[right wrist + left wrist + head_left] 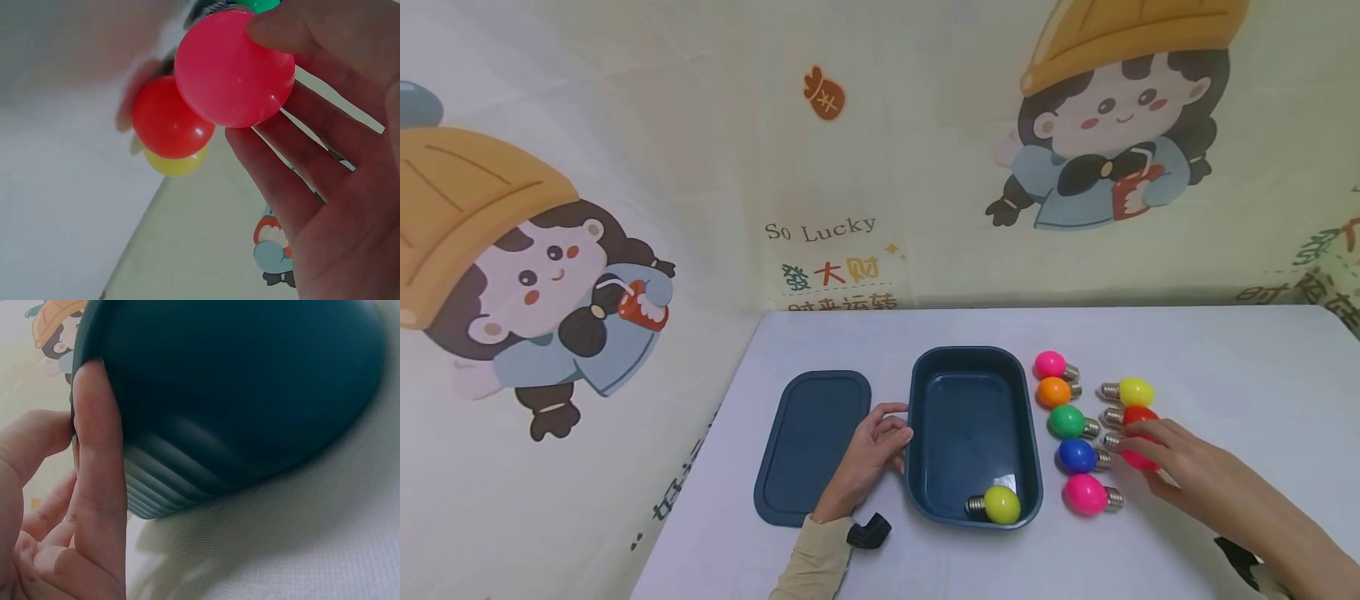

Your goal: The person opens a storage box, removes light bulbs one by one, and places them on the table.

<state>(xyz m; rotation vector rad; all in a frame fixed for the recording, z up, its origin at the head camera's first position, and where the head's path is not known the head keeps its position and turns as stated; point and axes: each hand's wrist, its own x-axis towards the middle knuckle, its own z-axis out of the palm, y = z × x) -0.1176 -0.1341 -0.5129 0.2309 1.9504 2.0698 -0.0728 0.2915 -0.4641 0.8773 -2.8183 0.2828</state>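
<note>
My left hand (874, 450) touches the left side of a dark blue box (973, 400). In the left wrist view, one straight finger (100, 450) lies along its outer wall, tip right at the rim. My right hand (1183, 467) pinches a pinkish-red light bulb (231, 72) between thumb and fingers in the right wrist view; the hand partly covers it in the head view. Just beyond it lie a red bulb (1138, 414) and a yellow bulb (1137, 392). Inside the box, near its front, rests a yellow-green bulb (1002, 505) on its side.
A column of bulbs lies right of the box: pink (1049, 365), orange (1053, 392), green (1066, 422), blue (1077, 456) and another pink one (1086, 495). Left of the box a matching flat lid (808, 433) lies on the white table (1247, 367). Behind hangs a printed cloth (940, 167).
</note>
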